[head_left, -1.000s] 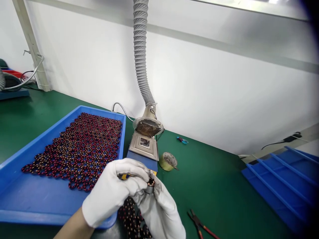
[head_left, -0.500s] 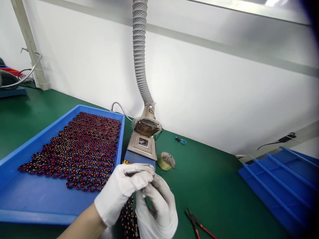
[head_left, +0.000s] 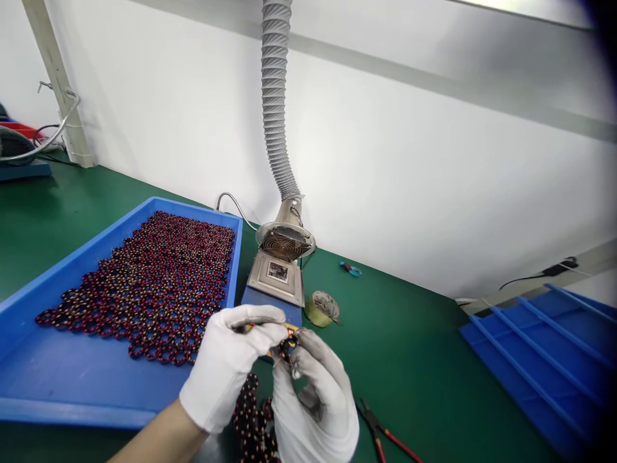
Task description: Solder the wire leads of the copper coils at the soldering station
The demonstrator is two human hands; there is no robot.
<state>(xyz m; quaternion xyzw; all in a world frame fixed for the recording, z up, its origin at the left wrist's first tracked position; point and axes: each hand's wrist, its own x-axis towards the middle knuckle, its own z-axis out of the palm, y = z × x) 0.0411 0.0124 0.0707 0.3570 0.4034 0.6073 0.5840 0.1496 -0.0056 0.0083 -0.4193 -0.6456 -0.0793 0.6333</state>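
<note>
My left hand, in a white glove, is closed with thumb and fingers pinched near the middle of the view. My right hand, also gloved and grey-stained at the fingers, curls in from the right with its fingertips closed. Between both sets of fingertips is a small dark ring coil with copper-coloured turns, partly covered by the fingers. Just below the hands lies a pile of similar ring coils, partly hidden by my right hand.
A blue tray at left holds rows of ring coils. Behind the hands stand a solder pot under a fume hose and a round tin. Red-handled pliers, small cutters and blue racks are rightward.
My hands have drawn slightly apart, the right one shifting right, and the ring coil between the fingertips now shows. The view has tilted a little.
</note>
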